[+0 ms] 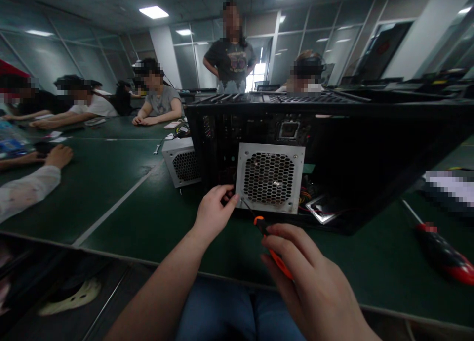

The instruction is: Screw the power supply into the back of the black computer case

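Observation:
A silver power supply (pixel 271 175) with a honeycomb fan grille stands at the open side of a black computer case (pixel 333 107). My left hand (pixel 215 210) pinches its lower left corner, thumb at the front and the other fingers curled at the edge, partly hidden. In my right hand (pixel 311 267) is an orange-and-black screwdriver (pixel 260 223). Its thin shaft slants up to the lower left corner of the power supply, near my left thumb. I cannot tell whether the tip sits in a screw. Inside the case, a motherboard socket (pixel 289 129) and coloured wires (pixel 305 196) show.
Left of the case is another power supply (pixel 181 165), with a small wrench (pixel 157 149) behind it. A red-and-black screwdriver (pixel 440 252) lies on the green table (pixel 148 227) at the right. A co-worker's sleeved arm (pixel 33 190) rests at the left; other people sit or stand beyond.

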`<state>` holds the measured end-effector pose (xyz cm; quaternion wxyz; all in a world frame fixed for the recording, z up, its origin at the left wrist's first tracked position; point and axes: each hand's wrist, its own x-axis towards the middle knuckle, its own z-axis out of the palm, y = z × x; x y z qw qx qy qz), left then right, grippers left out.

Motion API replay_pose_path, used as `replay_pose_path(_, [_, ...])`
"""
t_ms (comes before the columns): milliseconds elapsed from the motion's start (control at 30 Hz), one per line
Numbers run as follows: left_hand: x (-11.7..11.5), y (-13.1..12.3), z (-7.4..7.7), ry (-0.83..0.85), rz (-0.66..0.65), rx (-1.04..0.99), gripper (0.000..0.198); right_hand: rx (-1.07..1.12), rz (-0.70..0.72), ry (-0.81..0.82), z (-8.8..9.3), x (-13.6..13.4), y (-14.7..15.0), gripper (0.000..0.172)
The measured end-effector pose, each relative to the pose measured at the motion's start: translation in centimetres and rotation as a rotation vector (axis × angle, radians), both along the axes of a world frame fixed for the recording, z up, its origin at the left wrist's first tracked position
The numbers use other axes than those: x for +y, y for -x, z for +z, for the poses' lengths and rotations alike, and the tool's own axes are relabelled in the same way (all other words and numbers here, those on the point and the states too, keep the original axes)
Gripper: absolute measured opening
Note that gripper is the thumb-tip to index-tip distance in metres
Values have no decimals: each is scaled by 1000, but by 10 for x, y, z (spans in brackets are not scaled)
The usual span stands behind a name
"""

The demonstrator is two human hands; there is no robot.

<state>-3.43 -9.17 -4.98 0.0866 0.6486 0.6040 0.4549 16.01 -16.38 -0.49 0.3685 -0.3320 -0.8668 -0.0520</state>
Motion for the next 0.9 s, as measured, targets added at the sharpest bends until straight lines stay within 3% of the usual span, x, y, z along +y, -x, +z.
replay_pose_path(333, [0,-1,0,14,14,-11,26,94,-32,-53,0,4,1,19])
replay_pose_path(667, [0,-1,-1,15,9,-6,27,269,-87,-78,-16,12,1,18])
replay_pose_path(900, [0,-1,-1,10,1,-14,26,278,-105,-71,-20,11,0,28])
